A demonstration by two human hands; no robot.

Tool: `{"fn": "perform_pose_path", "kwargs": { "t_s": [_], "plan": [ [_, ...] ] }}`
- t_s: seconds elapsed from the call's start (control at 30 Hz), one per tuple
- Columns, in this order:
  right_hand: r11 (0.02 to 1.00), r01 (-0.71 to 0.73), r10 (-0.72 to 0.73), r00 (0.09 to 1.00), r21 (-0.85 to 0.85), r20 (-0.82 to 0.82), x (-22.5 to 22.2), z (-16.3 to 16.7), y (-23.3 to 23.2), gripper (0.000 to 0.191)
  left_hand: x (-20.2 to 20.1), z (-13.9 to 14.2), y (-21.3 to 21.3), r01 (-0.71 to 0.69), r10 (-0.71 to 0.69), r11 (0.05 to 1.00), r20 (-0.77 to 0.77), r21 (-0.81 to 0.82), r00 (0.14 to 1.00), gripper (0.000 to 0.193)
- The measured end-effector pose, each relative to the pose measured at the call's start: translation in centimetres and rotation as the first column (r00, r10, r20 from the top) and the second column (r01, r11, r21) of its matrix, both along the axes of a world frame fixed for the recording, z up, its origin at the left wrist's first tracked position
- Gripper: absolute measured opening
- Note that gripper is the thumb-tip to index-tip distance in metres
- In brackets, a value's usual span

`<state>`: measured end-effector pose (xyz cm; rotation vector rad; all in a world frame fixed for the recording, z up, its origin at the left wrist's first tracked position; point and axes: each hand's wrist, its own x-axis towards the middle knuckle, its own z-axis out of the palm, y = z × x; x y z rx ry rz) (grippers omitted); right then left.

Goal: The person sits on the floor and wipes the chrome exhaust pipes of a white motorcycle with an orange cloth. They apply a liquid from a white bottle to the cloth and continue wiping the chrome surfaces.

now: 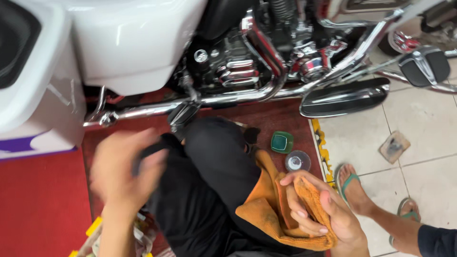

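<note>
My right hand [318,209] grips a bunched orange cloth [266,209] that drapes over my black-trousered knee [214,152]. Blurred with motion, my left hand [124,167] hovers at the left, fingers spread around something dark that I cannot make out. Just beyond the cloth, a small green square tin [282,142] and a round clear lid [297,161] rest on the red mat [43,200]. The motorcycle's chrome exhaust pipe [223,97] runs across above my knee.
A white saddlebag [43,81] and white bodywork fill the upper left. A black footboard [345,96] juts out at right. Another person's sandalled feet [354,188] stand on the tiled floor, near a small brown pad [394,146].
</note>
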<state>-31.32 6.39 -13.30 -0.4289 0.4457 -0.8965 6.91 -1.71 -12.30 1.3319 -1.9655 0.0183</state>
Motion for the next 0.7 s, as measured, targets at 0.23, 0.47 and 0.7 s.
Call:
{"fn": "perform_pose_path", "kwargs": {
  "t_s": [0.23,0.47,0.7],
  "plan": [
    [0.978,0.204,-0.203,0.979,0.031,-0.031,-6.4,-2.1,0.5,0.067,-22.3,-7.8,-17.3,0.461,-0.578,0.804,0.675,0.375,0.459,0.068],
    [0.963,0.243,-0.243,0.97,0.113,-0.019,-14.4,-4.2,-0.8,0.061,-33.0,-19.4,-25.9,0.277,-0.434,0.886,0.876,0.373,0.208,0.087],
    [0.924,0.348,-0.362,0.93,0.161,0.062,-18.6,-7.1,-1.7,0.057,-35.8,-24.6,-27.5,0.334,-0.437,0.865,0.89,0.375,0.131,0.074]
  ]
}}
